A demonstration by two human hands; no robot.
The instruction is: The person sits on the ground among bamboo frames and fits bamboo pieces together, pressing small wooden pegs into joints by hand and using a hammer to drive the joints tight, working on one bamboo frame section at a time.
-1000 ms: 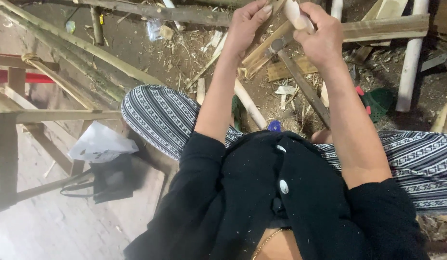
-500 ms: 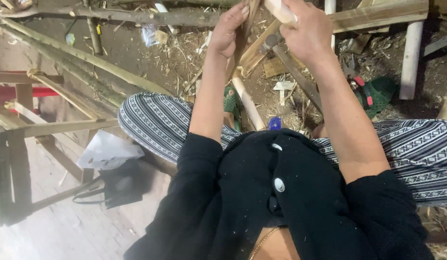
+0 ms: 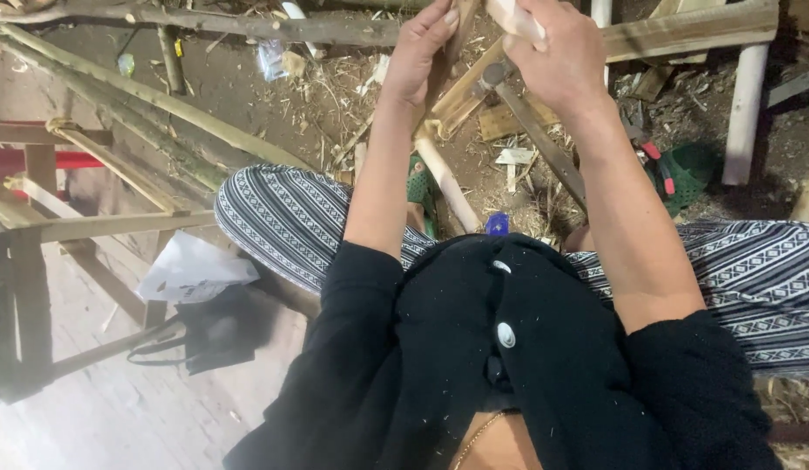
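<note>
At the top of the head view, my left hand [image 3: 419, 54] presses its fingers against a split bamboo piece [image 3: 461, 91] that slants down toward my knees. Just to the right, my right hand [image 3: 563, 59] is closed around a pale wooden handle [image 3: 514, 17]; the tool's far end is cut off by the frame's top edge. Below the two hands a dark flat blade-like strip [image 3: 544, 144] runs diagonally down to the right. My black sleeves and patterned trousers [image 3: 283, 218] fill the lower half of the picture.
Long bamboo poles [image 3: 143, 96] cross the dirt floor at upper left. A wooden frame [image 3: 39, 231] stands at left, with a white paper [image 3: 191, 270] and a black bag [image 3: 222, 331] beside it. Upright pale posts [image 3: 742, 113] and a green object [image 3: 692, 170] sit right.
Both hands have drifted slightly toward the frame's top and left while staying on the bamboo and the handle. The camera has tilted, showing more floor at left.
</note>
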